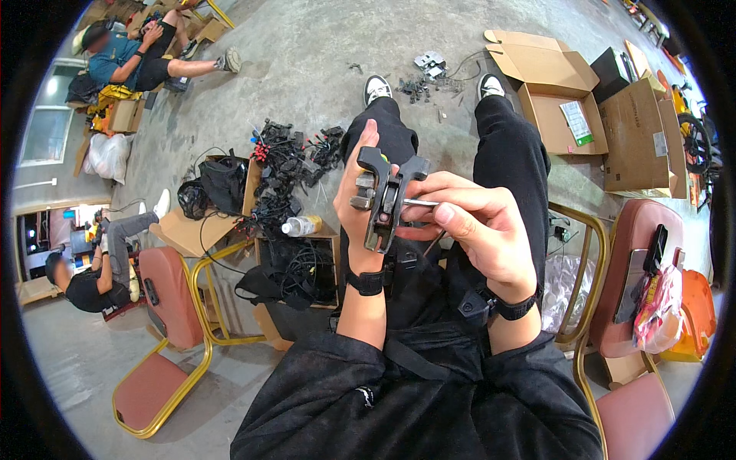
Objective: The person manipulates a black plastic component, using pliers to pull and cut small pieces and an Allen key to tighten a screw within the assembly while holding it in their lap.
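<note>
This looks like a makeshift workshop: a bare concrete floor (299, 61) carries a heap of black parts and cables (287, 169), small loose pieces (418, 91) and an opened cardboard box (537, 65), with padded metal-framed chairs (167, 295) as seating.

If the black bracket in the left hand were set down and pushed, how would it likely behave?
Probably stiff: the bracket shows a crisp, forked outline. Its angular shape suggests sliding rather than rolling. The gap between its prongs hints at modest weight.
</note>
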The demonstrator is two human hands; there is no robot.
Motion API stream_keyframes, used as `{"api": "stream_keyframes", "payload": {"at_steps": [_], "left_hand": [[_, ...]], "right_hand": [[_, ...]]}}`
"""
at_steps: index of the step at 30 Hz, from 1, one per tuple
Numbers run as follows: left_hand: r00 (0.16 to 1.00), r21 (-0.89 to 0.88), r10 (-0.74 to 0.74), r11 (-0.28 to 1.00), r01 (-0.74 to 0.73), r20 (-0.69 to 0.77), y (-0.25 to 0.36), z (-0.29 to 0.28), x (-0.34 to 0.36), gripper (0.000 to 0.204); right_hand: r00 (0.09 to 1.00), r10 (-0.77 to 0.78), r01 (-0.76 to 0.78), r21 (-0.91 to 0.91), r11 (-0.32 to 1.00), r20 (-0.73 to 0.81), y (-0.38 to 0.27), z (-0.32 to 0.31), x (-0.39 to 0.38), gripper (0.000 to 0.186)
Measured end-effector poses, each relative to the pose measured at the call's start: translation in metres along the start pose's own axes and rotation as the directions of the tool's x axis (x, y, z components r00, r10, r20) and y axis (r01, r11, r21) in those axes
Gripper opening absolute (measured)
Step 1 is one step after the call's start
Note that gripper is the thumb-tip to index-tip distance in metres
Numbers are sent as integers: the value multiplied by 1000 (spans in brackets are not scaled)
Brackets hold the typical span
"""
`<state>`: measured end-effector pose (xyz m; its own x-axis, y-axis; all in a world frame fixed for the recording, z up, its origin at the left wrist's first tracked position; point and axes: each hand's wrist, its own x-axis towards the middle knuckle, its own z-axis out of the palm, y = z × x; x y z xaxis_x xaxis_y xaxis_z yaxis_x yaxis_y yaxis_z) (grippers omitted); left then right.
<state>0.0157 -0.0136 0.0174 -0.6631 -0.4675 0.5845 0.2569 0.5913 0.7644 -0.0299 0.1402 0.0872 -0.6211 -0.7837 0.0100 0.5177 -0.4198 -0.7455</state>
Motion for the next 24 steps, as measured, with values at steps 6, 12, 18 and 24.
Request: {"api": "stream_keyframes", "payload": {"at_steps": [6,12,18,24], "left_hand": [[1000,-29,30,999,-31,-5,-5,1,0,42],[997,-165,-70,983,74,30,-6,0,-4,37],[999,-196,-34,980,32,-7,-10,1,-6,34],[1000,-136,13,991,-11,17,-5,-1,-1,33]], "right_hand": [[1000,0,0,39,999,-3,2,2,1,21],[1000,-4,4,15,1000,-1,2,0,2,20],[1000,5,-5,3,1000,-16,2,0,2,19],[1000,-1,1,-1,1000,-8,3,-2,2,20]]}}
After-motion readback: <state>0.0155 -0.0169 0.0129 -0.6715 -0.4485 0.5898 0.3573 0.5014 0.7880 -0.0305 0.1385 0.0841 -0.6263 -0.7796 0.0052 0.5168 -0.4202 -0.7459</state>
